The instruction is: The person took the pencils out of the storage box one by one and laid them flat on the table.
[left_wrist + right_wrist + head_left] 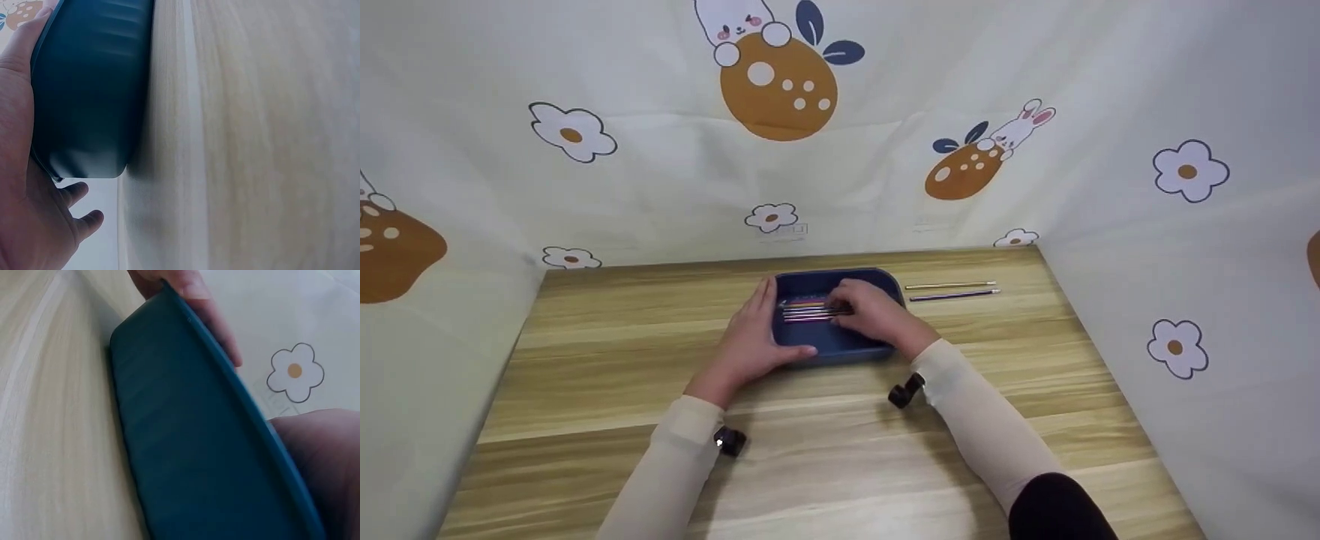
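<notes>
A dark blue plastic tray (840, 346) with raised walls sits on the table, several slim metallic-coloured pencils (805, 315) lying side by side in it. My left hand (750, 341) spans the tray's near left corner, thumb along the near rim and straight fingers against the left wall. The tray's outer wall (90, 101) fills much of the left wrist view. Inside the tray, my right hand (866, 309) has its fingers curled at the right ends of the pencils, which it covers. In the right wrist view the tray wall (185, 422) hides the right fingertips.
To the right of the tray lie a gold pencil (949, 286) and a dark purple pencil (952, 295), roughly parallel. The wood-grain table (585, 352) is enclosed by pale printed cloth walls (660, 180) at the back and sides.
</notes>
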`<state>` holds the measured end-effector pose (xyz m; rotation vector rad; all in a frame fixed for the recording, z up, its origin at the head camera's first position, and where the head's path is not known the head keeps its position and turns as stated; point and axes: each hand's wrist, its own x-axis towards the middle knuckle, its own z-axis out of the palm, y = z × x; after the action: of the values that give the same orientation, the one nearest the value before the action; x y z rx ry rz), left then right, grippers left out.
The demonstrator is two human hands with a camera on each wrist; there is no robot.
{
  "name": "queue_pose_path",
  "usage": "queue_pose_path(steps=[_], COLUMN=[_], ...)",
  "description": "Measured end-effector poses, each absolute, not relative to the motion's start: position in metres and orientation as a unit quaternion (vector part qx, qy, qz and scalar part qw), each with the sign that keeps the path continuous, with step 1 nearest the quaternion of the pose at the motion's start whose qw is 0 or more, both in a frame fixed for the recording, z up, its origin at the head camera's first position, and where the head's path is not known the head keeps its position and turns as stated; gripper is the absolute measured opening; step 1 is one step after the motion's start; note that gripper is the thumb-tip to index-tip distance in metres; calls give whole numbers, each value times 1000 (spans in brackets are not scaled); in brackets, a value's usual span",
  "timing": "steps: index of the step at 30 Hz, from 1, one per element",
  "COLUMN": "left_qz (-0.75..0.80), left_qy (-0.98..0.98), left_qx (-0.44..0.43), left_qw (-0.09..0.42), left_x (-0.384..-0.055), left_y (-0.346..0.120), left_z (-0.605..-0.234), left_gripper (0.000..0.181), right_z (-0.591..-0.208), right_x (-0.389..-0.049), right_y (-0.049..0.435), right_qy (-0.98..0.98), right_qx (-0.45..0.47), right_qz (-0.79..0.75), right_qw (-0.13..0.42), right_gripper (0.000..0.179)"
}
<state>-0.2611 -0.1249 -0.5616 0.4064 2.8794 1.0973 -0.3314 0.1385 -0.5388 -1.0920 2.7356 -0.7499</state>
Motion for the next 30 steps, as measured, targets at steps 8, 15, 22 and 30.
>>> queue_pose_path(steps=[8, 15, 22, 30], left_qz=[355, 359, 358, 358], left_qy=[926, 924, 924, 924], left_qx=[129, 133, 130, 134], left_qw=[23, 13, 17, 12], left_x=[-261, -261, -262, -261], left_y=[-125, -125, -125, -125], left_z=[-562, -562, -563, -562], left_gripper=[147, 146, 147, 148], right_z=[-546, -547, -547, -548], right_x=[-332, -334, -334, -334], right_y=[138, 136, 136, 137], right_qy=[903, 903, 902, 896], right_qx=[-367, -369, -367, -370], right_qz=[-220, -214, -218, -235], right_qw=[35, 51, 65, 73], right_gripper=[15, 11, 11, 14])
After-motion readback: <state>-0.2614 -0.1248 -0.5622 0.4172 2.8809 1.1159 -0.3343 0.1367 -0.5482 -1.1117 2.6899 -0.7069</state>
